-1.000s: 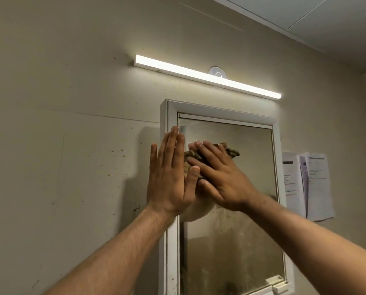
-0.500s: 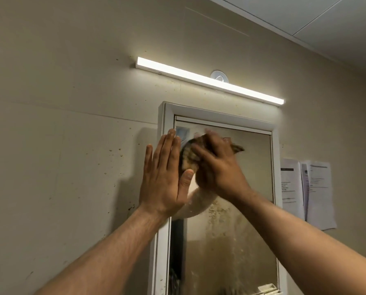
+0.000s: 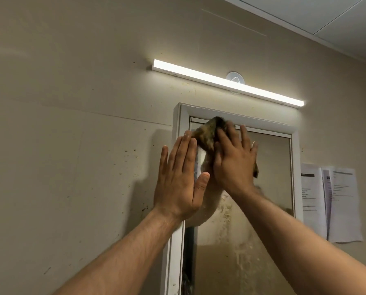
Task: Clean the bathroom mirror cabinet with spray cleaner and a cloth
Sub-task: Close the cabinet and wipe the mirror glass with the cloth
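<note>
Pressing flat with spread fingers, the cloth (image 3: 207, 136) is pinned by the right hand (image 3: 234, 160), not pinched, so it could slip off the mirror (image 3: 269, 167) while the open left hand (image 3: 178, 179) braces the frame (image 3: 183, 118).

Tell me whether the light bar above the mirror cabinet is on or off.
On. The light bar glows bright white and casts a halo on the wall around it.

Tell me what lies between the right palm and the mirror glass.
The head view shows a dirty brown cloth pressed under the right hand against the mirror.
</note>
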The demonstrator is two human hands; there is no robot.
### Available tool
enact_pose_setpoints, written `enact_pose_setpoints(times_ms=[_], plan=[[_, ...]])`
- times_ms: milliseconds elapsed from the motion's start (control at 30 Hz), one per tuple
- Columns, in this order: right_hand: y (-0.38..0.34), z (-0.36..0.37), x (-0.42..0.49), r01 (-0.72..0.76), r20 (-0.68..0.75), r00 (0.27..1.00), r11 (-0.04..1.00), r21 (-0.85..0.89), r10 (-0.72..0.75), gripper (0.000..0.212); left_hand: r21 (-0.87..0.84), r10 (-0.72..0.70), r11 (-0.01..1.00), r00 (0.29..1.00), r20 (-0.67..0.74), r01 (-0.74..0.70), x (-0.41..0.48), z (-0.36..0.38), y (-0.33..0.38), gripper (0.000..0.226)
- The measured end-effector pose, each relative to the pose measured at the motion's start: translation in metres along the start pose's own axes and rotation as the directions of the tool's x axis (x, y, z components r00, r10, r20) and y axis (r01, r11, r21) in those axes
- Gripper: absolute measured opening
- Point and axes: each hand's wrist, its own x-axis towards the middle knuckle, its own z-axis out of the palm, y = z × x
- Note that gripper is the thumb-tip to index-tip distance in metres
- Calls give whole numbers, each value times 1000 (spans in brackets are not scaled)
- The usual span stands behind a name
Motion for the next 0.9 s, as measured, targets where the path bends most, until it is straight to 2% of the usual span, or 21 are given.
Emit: enact_pose_setpoints(times_ms=[33, 67, 133, 233, 333, 367, 433, 500, 533, 567, 633, 700, 767, 800, 833, 867, 900], plan=[[-14, 4, 4, -99, 8, 995, 993, 60, 99, 61, 2, -4, 1000, 1000, -7, 4, 0, 1, 0, 75], [-28, 9, 4, -96, 19, 995, 992, 86, 95, 62, -1, -13, 1000, 1000, -16, 13, 0, 1, 0, 74], [-49, 17, -2, 101, 53, 993, 989, 107, -107, 69, 2, -17, 1000, 999, -43, 17, -1, 3, 0, 73], [-29, 12, -12, 345, 120, 926, 931, 120, -359, 68, 1, 2, 1000, 997, -73, -2, -2, 3, 0, 72], [23, 1, -23, 566, 159, 822, 816, -117, -548, 59, -18, 1, 1000, 997, -81, -2, -1, 0, -2, 72], [34, -3, -23, 550, 170, 834, 813, -192, -525, 59, -11, 9, 1000, 997, -75, -10, -1, 0, -2, 73], [36, -3, -12, 323, 115, 946, 908, -268, -303, 63, 8, 31, 999, 998, -52, -31, -1, -1, -1, 73], [12, 4, 5, 42, 19, 999, 976, -215, -39, 67, 25, 35, 999, 999, -39, -34, -1, -1, 0, 74], [-4, 10, 10, -18, 1, 1000, 987, -163, 19, 68, 23, 33, 999, 999, -36, -32, -1, -1, 0, 74], [-18, 15, 12, 0, -5, 1000, 991, -132, -1, 68, 17, 33, 999, 999, -38, -32, -1, -1, 0, 75], [-34, 25, 6, 250, 21, 968, 959, -133, -250, 68, 17, 46, 999, 997, -55, -45, -1, 0, -1, 73], [-28, 27, -3, 518, 77, 856, 847, -123, -512, 72, 30, 64, 998, 995, -73, -62, 0, 1, 0, 72], [-6, 21, -8, 609, 133, 792, 787, -100, -597, 70, 43, 95, 995, 994, -60, -93, 0, 0, -1, 72], [6, 19, -12, 593, 149, 804, 795, -126, -576, 67, 54, 114, 992, 992, -46, -112, 0, 0, -1, 72], [17, 17, -16, 521, 142, 852, 838, -160, -503, 66, 67, 131, 989, 991, -26, -129, 0, -1, -1, 72], [26, 14, -18, 376, 110, 926, 911, -172, -362, 65, 81, 147, 986, 989, -4, -146, 0, -2, -2, 72], [31, 12, -17, 167, 61, 985, 975, -146, -159, 66, 98, 159, 982, 987, 20, -160, 1, -2, -2, 73]])
